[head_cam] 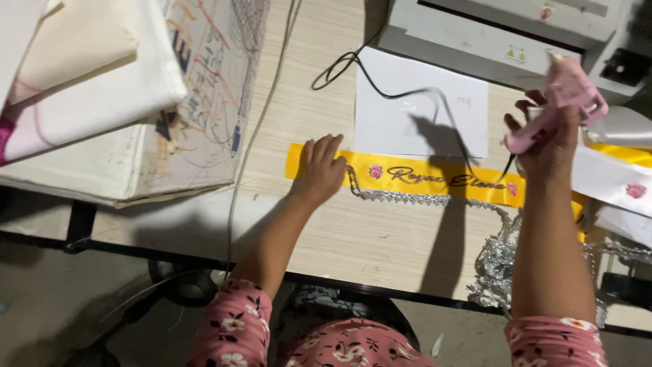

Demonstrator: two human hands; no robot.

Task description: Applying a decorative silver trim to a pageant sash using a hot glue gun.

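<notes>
Both our hands work at the yellow ribbon point(435, 180). Our left hand point(318, 170) presses flat, fingers spread, on its left end; our right hand point(547, 139) grips a pink glue gun point(567, 98) above its right end, white paper sheet point(421, 109) just behind.

Bare tabletop point(380, 238) free below ribbon point(435, 178); cable point(380, 92) crosses paper point(414, 115); silver trim point(499, 261) clutters right.

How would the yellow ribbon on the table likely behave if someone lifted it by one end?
The yellow ribbon looks thin and flat, so it would probably droop. Its glossy sheen suggests it slides easily; the left hand presses one end. The silver trim along its edge may drag with it.
</notes>
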